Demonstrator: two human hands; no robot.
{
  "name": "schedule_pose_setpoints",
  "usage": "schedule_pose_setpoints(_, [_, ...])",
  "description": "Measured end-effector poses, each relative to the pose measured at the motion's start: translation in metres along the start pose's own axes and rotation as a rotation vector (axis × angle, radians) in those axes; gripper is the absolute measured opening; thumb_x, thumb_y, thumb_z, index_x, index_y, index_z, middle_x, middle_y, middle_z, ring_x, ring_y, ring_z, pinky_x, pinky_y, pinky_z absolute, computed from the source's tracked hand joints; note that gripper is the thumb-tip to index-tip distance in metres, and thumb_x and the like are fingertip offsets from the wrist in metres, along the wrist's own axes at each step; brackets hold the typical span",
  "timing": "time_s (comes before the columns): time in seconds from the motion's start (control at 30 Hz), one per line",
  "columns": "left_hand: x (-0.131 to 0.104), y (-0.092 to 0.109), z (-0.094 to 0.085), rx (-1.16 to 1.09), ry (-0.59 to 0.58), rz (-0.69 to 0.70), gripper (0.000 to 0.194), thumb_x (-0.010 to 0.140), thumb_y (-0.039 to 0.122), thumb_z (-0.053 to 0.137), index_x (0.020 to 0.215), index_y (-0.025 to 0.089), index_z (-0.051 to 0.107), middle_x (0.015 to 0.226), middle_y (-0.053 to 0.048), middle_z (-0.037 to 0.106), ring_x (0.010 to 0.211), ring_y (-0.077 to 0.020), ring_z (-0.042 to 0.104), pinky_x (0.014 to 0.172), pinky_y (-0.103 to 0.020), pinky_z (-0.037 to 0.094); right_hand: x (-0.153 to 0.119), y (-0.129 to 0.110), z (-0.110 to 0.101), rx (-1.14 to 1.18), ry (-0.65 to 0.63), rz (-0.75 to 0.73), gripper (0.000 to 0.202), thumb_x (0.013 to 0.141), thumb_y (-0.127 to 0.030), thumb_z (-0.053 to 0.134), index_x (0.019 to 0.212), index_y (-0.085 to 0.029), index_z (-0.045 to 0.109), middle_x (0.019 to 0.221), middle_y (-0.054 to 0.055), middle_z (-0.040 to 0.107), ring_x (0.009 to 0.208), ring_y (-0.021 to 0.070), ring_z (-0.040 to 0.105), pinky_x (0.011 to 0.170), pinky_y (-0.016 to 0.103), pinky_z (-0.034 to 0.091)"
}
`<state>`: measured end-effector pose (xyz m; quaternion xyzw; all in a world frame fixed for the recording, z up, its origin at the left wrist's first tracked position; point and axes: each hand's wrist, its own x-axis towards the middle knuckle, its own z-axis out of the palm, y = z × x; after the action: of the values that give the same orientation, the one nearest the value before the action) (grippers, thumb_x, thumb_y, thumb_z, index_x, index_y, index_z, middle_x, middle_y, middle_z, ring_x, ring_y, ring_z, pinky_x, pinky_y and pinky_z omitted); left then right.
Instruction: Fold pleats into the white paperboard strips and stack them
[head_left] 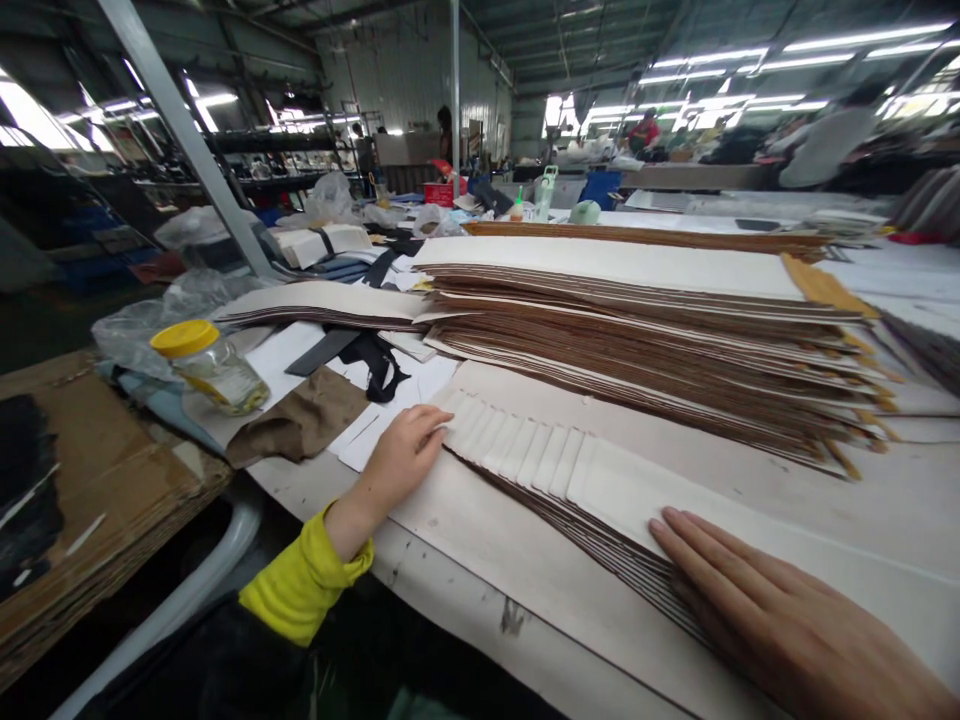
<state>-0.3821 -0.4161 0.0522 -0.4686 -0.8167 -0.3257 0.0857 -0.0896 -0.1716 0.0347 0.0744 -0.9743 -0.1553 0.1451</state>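
A stack of long white strips (637, 490) with brown undersides lies before me, its left ends fanned out like steps. My left hand (409, 450) is at the far left tip of the fan, fingers drawn together on the end of the lowest strips; the exact fingertip contact is partly hidden. Flat on the top strip, nearer to me, rests my right hand (795, 610), its fingers stretched out and its thumb out of sight. Behind the fan, a taller pile of similar strips (637, 350) shows brown layered edges and yellow-orange tabs at its right end.
Left of the strips are a yellow-lidded jar (214, 370), a brown fabric scrap (300, 415), black scraps (375, 360) and clear plastic bags (150, 325). Cardboard (105, 520) lies at lower left beside a metal tube (180, 600). A slanted post (187, 140) rises behind; people work farther back.
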Motion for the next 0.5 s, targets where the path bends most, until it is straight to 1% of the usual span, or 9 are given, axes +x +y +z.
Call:
schedule_pose_setpoints(0.07, [-0.001, -0.007, -0.006, 0.019, -0.012, -0.050, 0.023, 0.083, 0.018, 0.045, 0.099, 0.018, 0.060, 0.099, -0.006, 0.059, 0.097, -0.0187, 0.053, 0.087, -0.036, 0.043, -0.001, 0.001, 0.003, 0.031, 0.015, 0.014, 0.056, 0.083, -0.015, 0.033, 0.138, -0.018, 0.026, 0.137, 0.006, 0.038, 0.112, 0.0234, 0.050, 0.082, 0.033, 0.051])
schedule_pose_setpoints(0.17, [-0.003, -0.012, -0.009, 0.051, -0.109, -0.066, 0.023, 0.082, 0.021, 0.046, 0.099, 0.018, 0.060, 0.098, -0.006, 0.059, 0.095, -0.0190, 0.053, 0.086, -0.034, 0.043, -0.003, 0.001, 0.006, 0.057, 0.020, 0.033, 0.055, 0.084, -0.020, 0.035, 0.138, -0.018, 0.027, 0.135, 0.006, 0.040, 0.112, 0.0239, 0.050, 0.083, 0.034, 0.050])
schedule_pose_setpoints(0.3, [-0.004, -0.012, -0.009, 0.093, -0.205, -0.064, 0.024, 0.081, 0.023, 0.047, 0.101, 0.019, 0.060, 0.098, -0.006, 0.059, 0.093, -0.0191, 0.053, 0.085, -0.034, 0.043, -0.005, -0.001, 0.006, 0.075, 0.009, 0.044, 0.055, 0.084, -0.018, 0.034, 0.138, -0.020, 0.026, 0.136, 0.006, 0.040, 0.113, 0.0240, 0.049, 0.083, 0.034, 0.050])
schedule_pose_setpoints(0.4, [-0.002, -0.013, -0.010, 0.134, -0.221, -0.042, 0.025, 0.081, 0.023, 0.046, 0.102, 0.018, 0.059, 0.098, -0.006, 0.059, 0.093, -0.0194, 0.053, 0.084, -0.035, 0.043, -0.007, -0.001, 0.007, 0.086, -0.031, 0.058, 0.056, 0.084, -0.018, 0.035, 0.139, -0.021, 0.024, 0.137, 0.006, 0.038, 0.114, 0.0254, 0.048, 0.084, 0.037, 0.050])
schedule_pose_setpoints(0.5, [0.001, -0.018, -0.014, 0.184, -0.215, -0.059, 0.027, 0.083, 0.023, 0.044, 0.104, 0.015, 0.058, 0.099, -0.008, 0.060, 0.094, -0.0204, 0.053, 0.086, -0.037, 0.043, -0.011, 0.005, 0.016, 0.089, -0.060, 0.051, 0.058, 0.083, -0.019, 0.037, 0.139, -0.021, 0.023, 0.138, 0.006, 0.035, 0.116, 0.0262, 0.046, 0.085, 0.039, 0.050])
